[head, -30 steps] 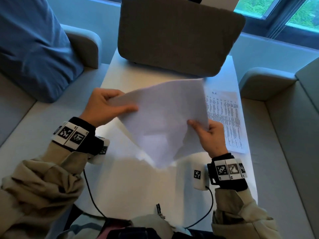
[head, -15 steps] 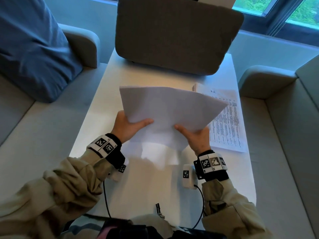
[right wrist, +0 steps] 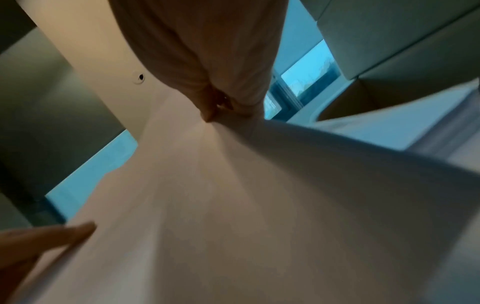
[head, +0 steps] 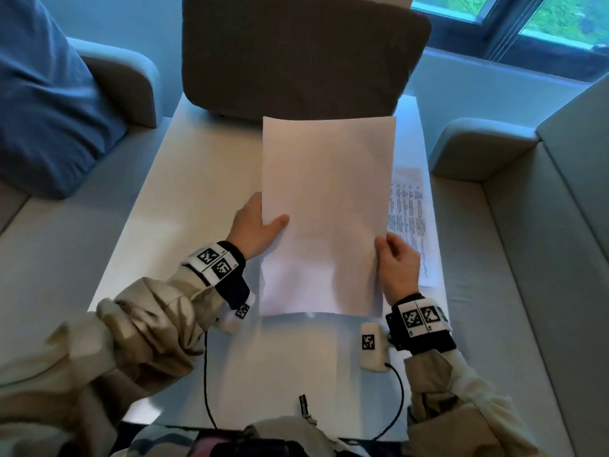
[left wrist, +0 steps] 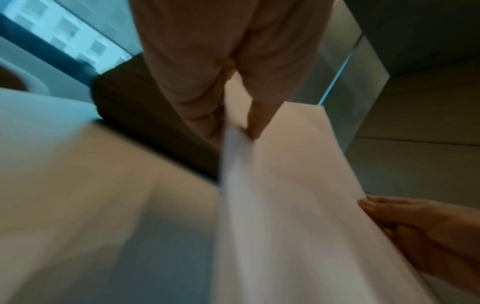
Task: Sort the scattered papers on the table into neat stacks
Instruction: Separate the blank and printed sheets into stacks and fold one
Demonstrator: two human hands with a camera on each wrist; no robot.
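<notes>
White blank sheets [head: 324, 212] are held upright over the tabletop [head: 184, 199], long edges vertical. The left hand [head: 255, 227] pinches their left edge, thumb on the near face, and the right hand [head: 397, 268] grips the right edge the same way. A printed page [head: 412, 222] lies flat on the tabletop just right of them, partly hidden behind. A brown cushion [head: 296, 51] stands at the far end.

Big grey cushion [head: 304, 54] propped at the table's far end, straight out past the fingertips. Blue pillow [head: 46, 100] slumped on the sofa way off left of the hands. Window [head: 540, 18] up beyond the right hand, greenery outside.
</notes>
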